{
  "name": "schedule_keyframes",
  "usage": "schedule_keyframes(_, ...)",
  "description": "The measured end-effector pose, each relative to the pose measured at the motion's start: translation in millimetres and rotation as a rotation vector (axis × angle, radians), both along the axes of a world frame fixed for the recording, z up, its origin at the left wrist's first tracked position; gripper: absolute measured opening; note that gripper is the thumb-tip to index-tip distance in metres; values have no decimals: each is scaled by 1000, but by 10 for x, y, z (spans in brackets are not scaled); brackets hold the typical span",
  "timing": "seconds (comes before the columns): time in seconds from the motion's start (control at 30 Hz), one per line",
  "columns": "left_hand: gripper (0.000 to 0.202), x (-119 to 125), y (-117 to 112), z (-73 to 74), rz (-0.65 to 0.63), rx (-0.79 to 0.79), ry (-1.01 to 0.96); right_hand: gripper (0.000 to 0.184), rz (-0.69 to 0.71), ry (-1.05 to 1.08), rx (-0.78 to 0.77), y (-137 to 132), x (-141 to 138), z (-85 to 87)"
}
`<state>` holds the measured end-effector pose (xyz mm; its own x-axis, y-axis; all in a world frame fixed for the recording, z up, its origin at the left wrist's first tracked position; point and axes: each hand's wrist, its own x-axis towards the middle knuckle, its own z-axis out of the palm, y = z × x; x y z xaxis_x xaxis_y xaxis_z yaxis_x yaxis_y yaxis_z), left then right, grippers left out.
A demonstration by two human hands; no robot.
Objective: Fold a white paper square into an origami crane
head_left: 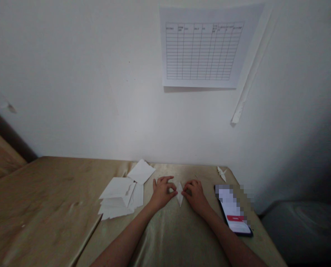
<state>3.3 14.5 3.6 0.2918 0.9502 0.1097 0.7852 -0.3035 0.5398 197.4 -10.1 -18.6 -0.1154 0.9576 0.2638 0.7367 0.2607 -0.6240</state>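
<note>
A small piece of white paper (180,194), folded into a narrow diamond, is between my two hands on the brownish-gold table surface. My left hand (164,191) pinches its left edge between thumb and forefinger, the other fingers raised and curled. At the right edge my right hand (194,193) grips the same folded paper with thumb and fingertips. The fingertips hide parts of both side corners.
White paper sheets (117,189) lie in a loose pile on the left, with another sheet (141,171) behind. To the right are a phone (232,211) and a folded paper crane (221,173). A printed table sheet (201,52) hangs on the wall (98,92).
</note>
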Motion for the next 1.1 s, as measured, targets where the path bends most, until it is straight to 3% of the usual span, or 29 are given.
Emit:
schedule_keyframes(0.27,3,26,2,-12,3,4,3,4,2,-28,18,-6,-13,3)
schedule_keyframes(0.53,4,26,50,-13,12,-7,-12,25,-7,-55,50,-12,-39,-47)
schedule_keyframes(1.1,5,11,84,7,10,-38,-14,33,-17,-134,0,18,-55,-20)
